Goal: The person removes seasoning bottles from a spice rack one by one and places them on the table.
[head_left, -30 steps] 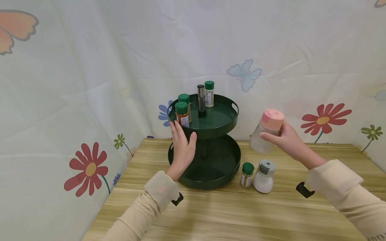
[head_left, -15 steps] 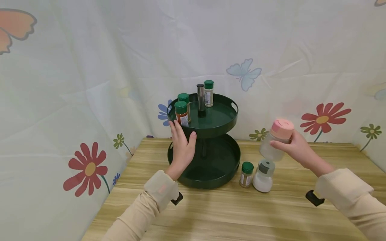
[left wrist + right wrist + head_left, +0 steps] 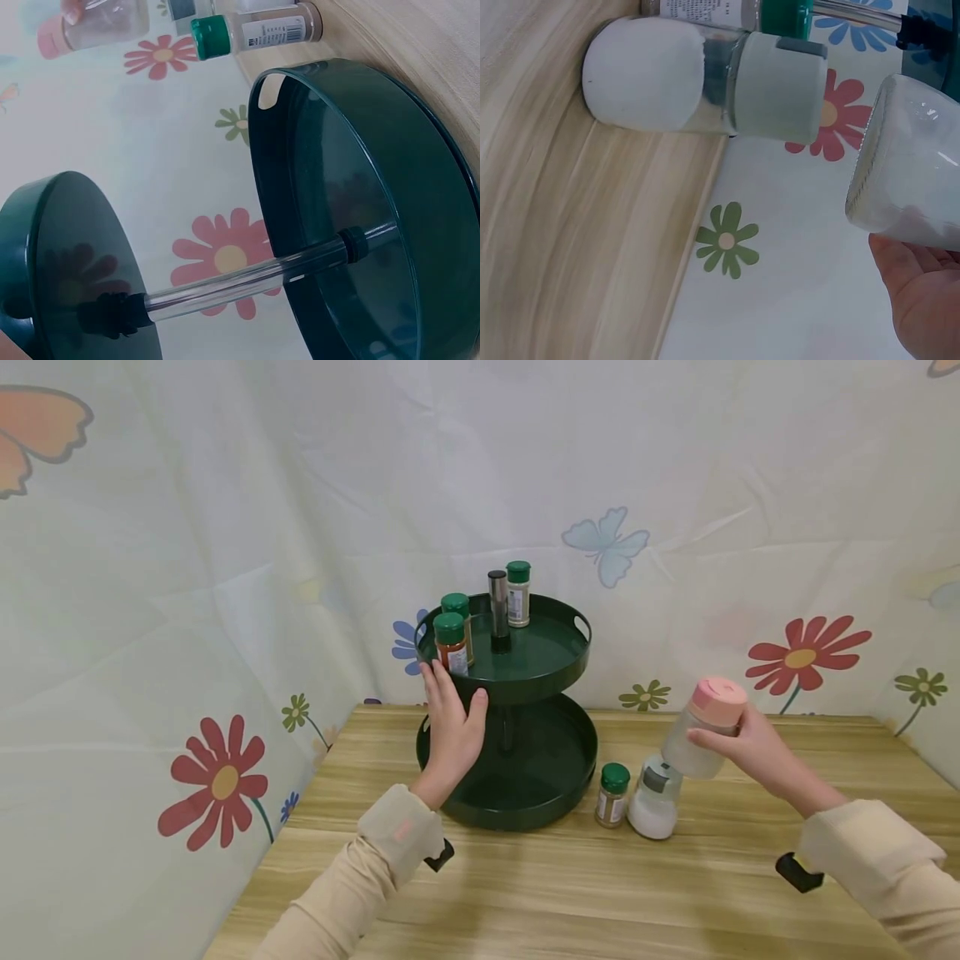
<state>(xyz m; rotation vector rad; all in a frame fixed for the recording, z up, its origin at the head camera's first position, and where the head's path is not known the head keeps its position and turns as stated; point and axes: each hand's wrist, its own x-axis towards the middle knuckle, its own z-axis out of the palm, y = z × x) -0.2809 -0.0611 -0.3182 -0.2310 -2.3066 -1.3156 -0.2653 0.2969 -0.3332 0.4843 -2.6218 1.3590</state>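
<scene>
Bottle (image 3: 693, 721) in right hand (image 3: 765, 756), upper tray (image 3: 543, 656) — 3 jars (image 3: 518, 597)

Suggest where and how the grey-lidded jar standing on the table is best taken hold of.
Probably round the upper half of the grey-lidded jar, from the person's right: it stands upright and narrows upward from a wide base, while a green-capped bottle crowds its left. The right hand would first need to release the pink-lidded jar.

We see: glossy, smooth stand (image 3: 525, 692) | polished metal-look post (image 3: 498, 610) | glassy bottle (image 3: 692, 747), matt plastic-look lid (image 3: 718, 700), 3 o'clock | wood-grain bench (image 3: 585, 893), 6 o'clock | creased cloth-like backdrop (image 3: 675, 452), 12 o'clock
</scene>
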